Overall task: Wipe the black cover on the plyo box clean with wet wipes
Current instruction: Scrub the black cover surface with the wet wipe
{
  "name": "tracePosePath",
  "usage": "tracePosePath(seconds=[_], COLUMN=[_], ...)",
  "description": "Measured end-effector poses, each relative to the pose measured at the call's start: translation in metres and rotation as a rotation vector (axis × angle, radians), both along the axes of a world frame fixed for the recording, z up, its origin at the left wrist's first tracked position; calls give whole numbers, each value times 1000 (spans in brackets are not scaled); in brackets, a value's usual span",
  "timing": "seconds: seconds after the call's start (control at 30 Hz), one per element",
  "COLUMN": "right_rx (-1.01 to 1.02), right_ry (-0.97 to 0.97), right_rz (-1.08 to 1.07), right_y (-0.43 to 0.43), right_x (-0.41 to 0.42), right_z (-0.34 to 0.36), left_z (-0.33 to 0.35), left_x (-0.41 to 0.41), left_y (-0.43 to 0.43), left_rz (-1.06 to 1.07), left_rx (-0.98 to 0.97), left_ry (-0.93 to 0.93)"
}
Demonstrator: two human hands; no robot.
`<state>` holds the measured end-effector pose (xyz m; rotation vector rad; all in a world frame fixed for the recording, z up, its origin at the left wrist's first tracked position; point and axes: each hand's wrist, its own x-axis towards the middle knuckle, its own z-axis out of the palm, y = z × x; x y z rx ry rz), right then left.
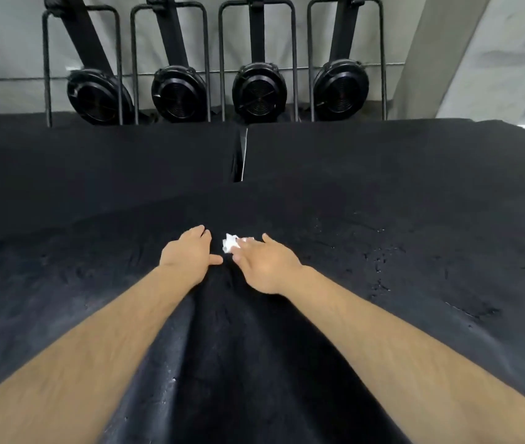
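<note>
The black cover (367,193) spreads over the plyo box and fills the lower two thirds of the view; its surface is rough, with wet-looking specks to the right. My left hand (189,249) lies palm down on the cover near the middle, fingers curled at the tips, thumb pointing right. My right hand (266,265) is just to its right and holds a small crumpled white wet wipe (229,242) at its fingertips, down on the cover. Both bare forearms reach in from the bottom corners.
A gap (239,155) splits two covered boxes at the far side. Behind them several upright black rowing machines with round fan housings (259,91) stand in metal frames against a grey wall. A grey pillar (440,52) rises at the back right.
</note>
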<state>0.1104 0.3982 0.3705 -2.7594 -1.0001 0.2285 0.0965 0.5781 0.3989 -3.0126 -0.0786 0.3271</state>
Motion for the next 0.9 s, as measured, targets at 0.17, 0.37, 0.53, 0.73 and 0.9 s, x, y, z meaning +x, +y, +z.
tracePosePath(seconds=[0.17, 0.37, 0.53, 0.73, 0.9], right_rx=[-90, -33, 182, 77, 37], right_ry=[-29, 106, 55, -10, -78], right_rz=[-282, -338, -515, -303, -587], right_y=[-55, -103, -131, -80, -91], right_x=[-3, -73, -126, -132, -83], right_z=[1, 15, 5, -6, 6], left_z=[1, -8, -15, -16, -20], left_x=[-54, -134, -160, -167, -163], left_y=[-53, -124, -139, -124, -74], left_rz=[-202, -423, -394, -318, -260], left_rx=[-215, -413, -442, -476, -345], left_ry=[-33, 35, -42, -110, -162])
